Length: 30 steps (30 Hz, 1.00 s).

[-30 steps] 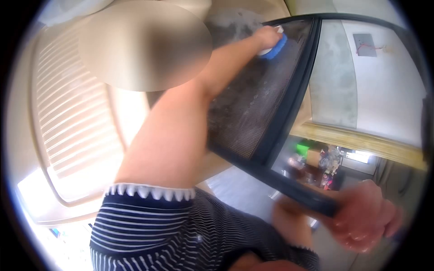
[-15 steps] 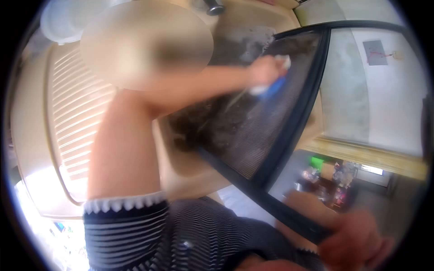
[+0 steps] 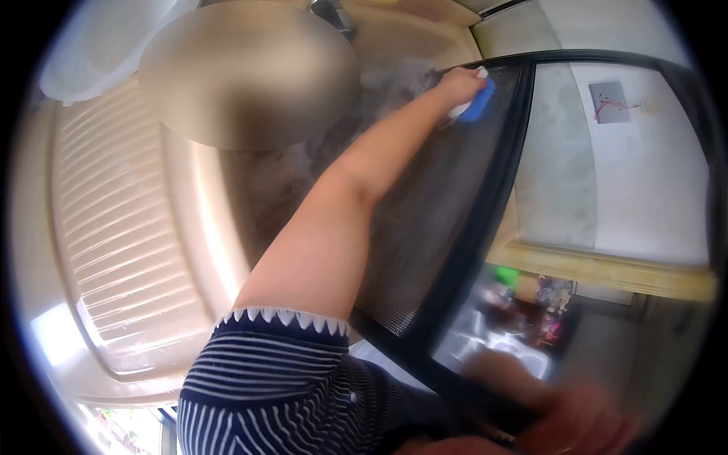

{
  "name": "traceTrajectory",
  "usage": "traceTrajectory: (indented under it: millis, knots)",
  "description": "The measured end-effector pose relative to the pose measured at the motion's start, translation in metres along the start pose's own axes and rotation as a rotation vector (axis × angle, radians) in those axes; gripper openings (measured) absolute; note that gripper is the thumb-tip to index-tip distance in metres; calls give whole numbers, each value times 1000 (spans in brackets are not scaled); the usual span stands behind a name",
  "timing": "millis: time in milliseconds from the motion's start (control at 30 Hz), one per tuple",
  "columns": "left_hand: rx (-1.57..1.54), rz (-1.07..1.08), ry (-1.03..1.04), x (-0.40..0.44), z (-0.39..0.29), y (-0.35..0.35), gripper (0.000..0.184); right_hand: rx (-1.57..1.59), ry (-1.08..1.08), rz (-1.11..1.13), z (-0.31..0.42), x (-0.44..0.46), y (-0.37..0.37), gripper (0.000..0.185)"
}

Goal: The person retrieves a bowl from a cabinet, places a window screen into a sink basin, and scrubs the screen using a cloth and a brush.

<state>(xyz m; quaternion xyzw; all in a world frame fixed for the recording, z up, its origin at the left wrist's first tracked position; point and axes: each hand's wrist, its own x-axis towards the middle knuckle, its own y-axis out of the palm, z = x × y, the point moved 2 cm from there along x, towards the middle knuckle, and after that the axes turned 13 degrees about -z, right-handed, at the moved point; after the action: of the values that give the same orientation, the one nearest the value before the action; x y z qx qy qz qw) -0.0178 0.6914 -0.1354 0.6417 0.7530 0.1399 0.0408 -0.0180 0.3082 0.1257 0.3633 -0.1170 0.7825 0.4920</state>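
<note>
A window screen [image 3: 409,258] with a dark frame and fine mesh leans across a beige sink basin. My left hand [image 3: 459,88] is closed around a blue-and-white scrubber [image 3: 478,102], pressed to the mesh near the screen's far end. Whether it is a brush or a sponge is unclear. My right hand [image 3: 580,421], blurred by motion, is at the frame's near corner at the lower right. Its fingers appear wrapped round the frame. A striped sleeve with a white scalloped edge covers my left upper arm.
A ribbed beige drainboard [image 3: 129,235] lies left of the basin. A dark metal faucet [image 3: 330,17] and a translucent white tub [image 3: 106,53] are at the top. A pale wall [image 3: 644,182] with a yellowish ledge [image 3: 607,269] stands right. A blurred oval hides part of the sink.
My left hand has slid the scrubber up the mesh toward the far end, and my left arm is straighter. The view has shifted, showing more drainboard. My right hand stays at the frame's corner.
</note>
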Motion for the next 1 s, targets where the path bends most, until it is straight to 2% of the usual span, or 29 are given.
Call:
traceTrajectory:
  millis: [67,133,233,300,333,400,500,567,633,700,767,867,933,1000]
  knots:
    - [470,-18,1,-25,4,-32,36,123,-2,53,-4,2,-2,5]
    - [717,-8,-7,-49,57,-67,39,-88,145,116,14,8,-5,5]
    - [543,43,-11,-53,53,-79,40,-37,78,59,8,6,-7,5]
    - [463,73,178,-26,6,-38,31,65,-11,14,-6,6,-8,5]
    - [419,36,147,-23,-40,-23,33,64,-19,14,-8,8,-10,5]
    - [92,42,112,21,-54,20,34,59,-22,28,-7,8,-14,5]
    - [310,-38,201,31,-59,25,36,49,-28,46,-8,9,-15,4]
    - [244,15,121,33,-18,17,38,49,-41,38,-8,8,-14,4]
    - [571,15,88,13,1,-5,42,44,-55,23,-5,8,-14,4]
    - [750,28,149,-18,39,-44,42,51,-86,13,0,6,-12,4]
    - [733,93,-36,-39,55,-67,42,72,-90,29,3,7,-14,4]
    - [532,144,-51,-21,20,-37,44,71,38,64,8,9,-18,3]
    - [355,70,113,-26,-50,-12,45,19,61,51,11,7,-19,3]
    - [194,9,20,-27,-38,-9,40,48,33,50,1,8,-18,3]
